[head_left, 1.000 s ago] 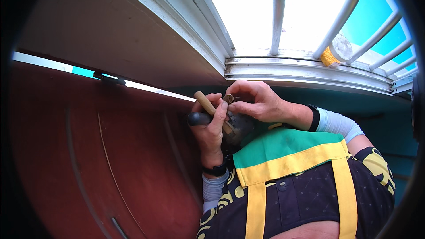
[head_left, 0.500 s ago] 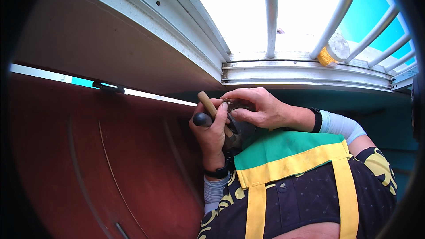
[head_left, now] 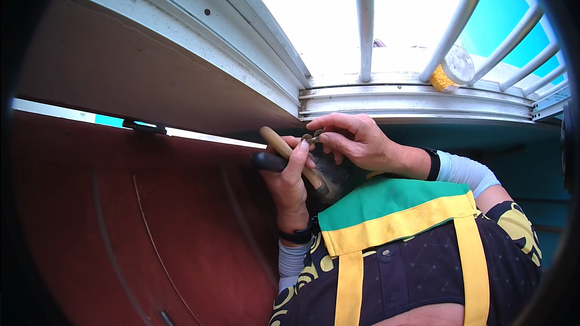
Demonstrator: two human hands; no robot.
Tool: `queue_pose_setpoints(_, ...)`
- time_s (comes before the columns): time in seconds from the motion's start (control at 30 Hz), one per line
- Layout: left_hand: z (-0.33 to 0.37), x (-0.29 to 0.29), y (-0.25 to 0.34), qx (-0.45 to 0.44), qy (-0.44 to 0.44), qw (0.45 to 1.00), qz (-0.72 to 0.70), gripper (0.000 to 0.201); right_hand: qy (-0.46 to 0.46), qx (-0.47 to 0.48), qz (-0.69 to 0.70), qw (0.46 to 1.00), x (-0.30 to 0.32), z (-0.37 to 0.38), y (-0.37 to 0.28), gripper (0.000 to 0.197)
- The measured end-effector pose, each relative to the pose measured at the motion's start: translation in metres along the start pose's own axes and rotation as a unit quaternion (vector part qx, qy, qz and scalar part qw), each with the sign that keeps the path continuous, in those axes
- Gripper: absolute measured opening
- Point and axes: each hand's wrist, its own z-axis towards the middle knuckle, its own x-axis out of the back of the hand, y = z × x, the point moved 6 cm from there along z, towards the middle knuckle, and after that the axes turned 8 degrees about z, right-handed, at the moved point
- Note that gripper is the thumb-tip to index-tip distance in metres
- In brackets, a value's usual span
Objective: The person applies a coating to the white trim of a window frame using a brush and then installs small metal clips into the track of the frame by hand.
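a clear jar (head_left: pixel 459 64) holds yellow granules (head_left: pixel 443 79); left fingers (head_left: pixel 296 162) grip a wooden handle (head_left: pixel 275 140), right fingers (head_left: pixel 339 143) a small metallic piece (head_left: pixel 313 139).

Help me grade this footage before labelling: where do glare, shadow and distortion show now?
Head view throughout: glare whites out most detail beyond the round grey metal bars; shadow darkens the teal panel; fisheye distortion bows the white metal window frame; the small brownish handheld piece is unclear.

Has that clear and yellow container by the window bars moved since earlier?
No; the container sits just right of the same slanting metal bar's lower end. Only the view shifted.
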Motion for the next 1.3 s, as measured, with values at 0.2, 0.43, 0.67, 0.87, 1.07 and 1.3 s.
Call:
queue_pose_setpoints(0.2,0.002,-0.004,-0.006,0.015,-0.012,1.0,-0.012,0.012,-0.017,0.062,-0.107,0.992,0.004,0.001,-0.003,0.018)
queue_pose_setpoints(0.43,0.004,-0.008,-0.009,0.037,-0.057,0.997,0.03,0.016,-0.017,0.136,-0.187,0.973,0.007,-0.001,-0.01,0.014)
queue_pose_setpoints(0.67,0.004,-0.005,-0.014,0.042,-0.043,0.998,0.032,0.016,-0.016,0.062,-0.146,0.987,0.009,0.0,-0.011,0.009)
queue_pose_setpoints(0.87,0.005,-0.009,-0.015,0.042,-0.073,0.996,0.026,0.016,0.034,0.132,-0.155,0.978,0.011,-0.001,-0.012,0.006)
queue_pose_setpoints(1.07,0.002,-0.012,-0.014,0.068,-0.123,0.989,0.04,0.023,0.039,0.028,-0.087,0.995,0.013,-0.001,-0.004,0.006)
queue_pose_setpoints(1.3,0.003,-0.01,-0.011,0.042,-0.128,0.991,-0.027,0.033,-0.023,-0.08,0.044,0.996,0.005,-0.003,0.005,0.023)
